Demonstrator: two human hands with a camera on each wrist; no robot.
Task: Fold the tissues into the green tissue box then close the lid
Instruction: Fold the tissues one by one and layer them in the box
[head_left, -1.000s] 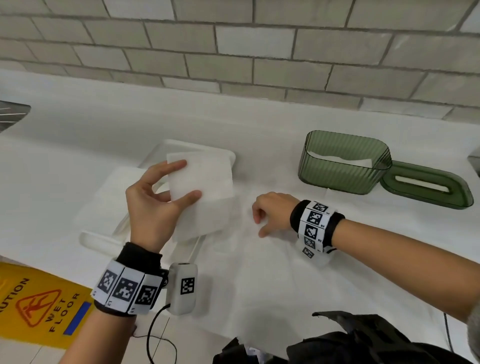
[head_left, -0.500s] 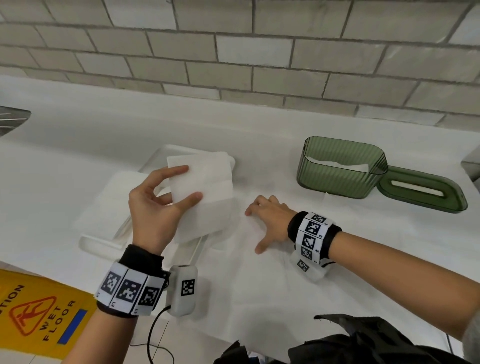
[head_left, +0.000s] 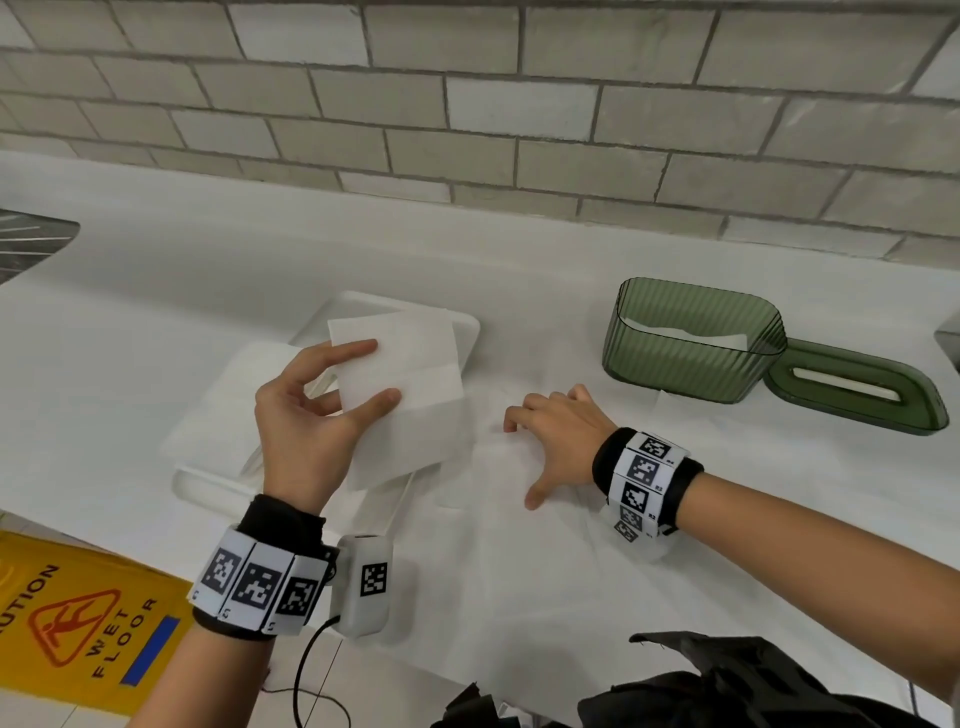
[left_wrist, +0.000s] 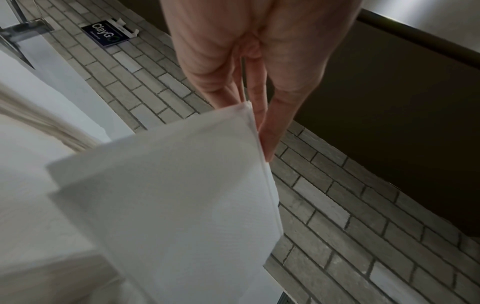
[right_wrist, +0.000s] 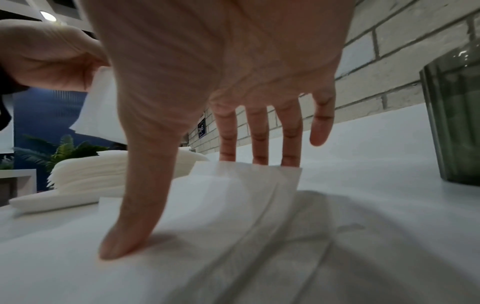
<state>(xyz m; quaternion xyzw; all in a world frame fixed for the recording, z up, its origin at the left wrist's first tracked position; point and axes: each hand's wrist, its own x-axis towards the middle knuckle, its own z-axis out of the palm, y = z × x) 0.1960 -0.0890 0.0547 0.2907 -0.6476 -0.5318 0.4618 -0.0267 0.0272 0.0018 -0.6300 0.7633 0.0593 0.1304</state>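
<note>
- Left hand (head_left: 306, 431) is up off the counter, thumb and fingers pinching a folded white tissue (head_left: 400, 364) by its left edge; the sheet stands nearly upright above the white tray (head_left: 467, 325) with its tissue stack (head_left: 223, 405).
- Right hand (head_left: 558, 441) is spread flat, fingers straight, pressing a second tissue (right_wrist: 233, 197) onto the white counter (head_left: 571, 597) and holding nothing. The right wrist view shows 3 fingertips (right_wrist: 259, 158) behind its raised far edge.
- Green tissue box (head_left: 693, 340) sits open, well off to the right, with 1 white layer visible inside; its lid (head_left: 857, 387) lies just beside it.
- The key relation: the box lies right of both hands, nearer the right hand, its long axis running left to right, so I judge the left hand's tissue must cross over to reach it.
</note>
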